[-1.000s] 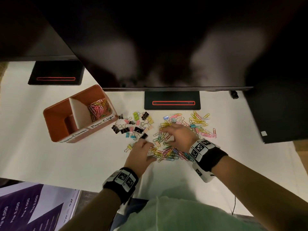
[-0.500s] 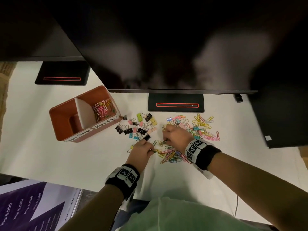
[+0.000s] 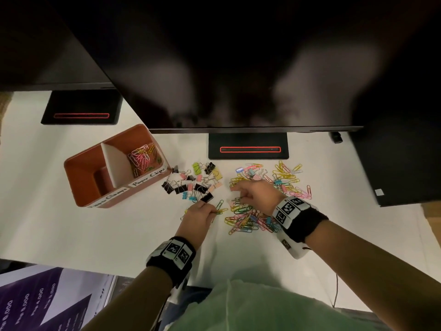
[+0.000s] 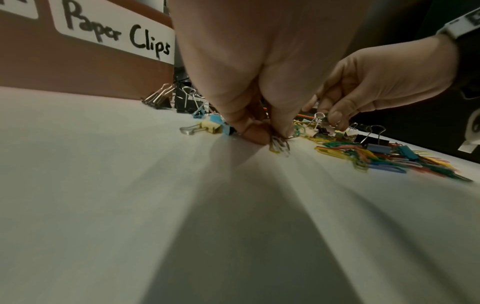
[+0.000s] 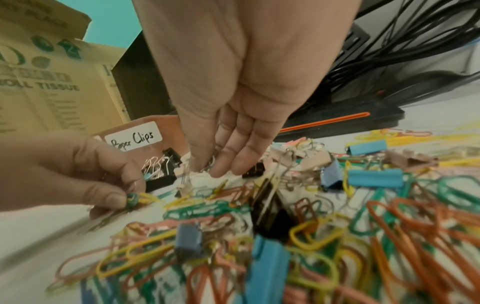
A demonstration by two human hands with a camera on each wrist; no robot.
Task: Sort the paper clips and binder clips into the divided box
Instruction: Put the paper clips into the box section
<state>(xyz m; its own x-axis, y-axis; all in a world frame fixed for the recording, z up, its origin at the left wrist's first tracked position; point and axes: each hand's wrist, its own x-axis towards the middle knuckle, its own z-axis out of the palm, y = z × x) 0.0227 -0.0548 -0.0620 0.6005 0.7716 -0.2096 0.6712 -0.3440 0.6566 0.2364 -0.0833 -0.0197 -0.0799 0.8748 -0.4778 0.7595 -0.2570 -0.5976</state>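
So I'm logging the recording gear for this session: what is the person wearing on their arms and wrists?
Both forearms are bare, with no sleeves. Behind the left hand sits a black wristband carrying white panels printed with square black-and-white markers. Behind the right hand is a matching black band with the same markers and a white housing beneath it.

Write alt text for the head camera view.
Left hand pinches paper clips at a colourful clip pile on a white desk; right hand picks among them. An orange divided box left holds paper clips only.
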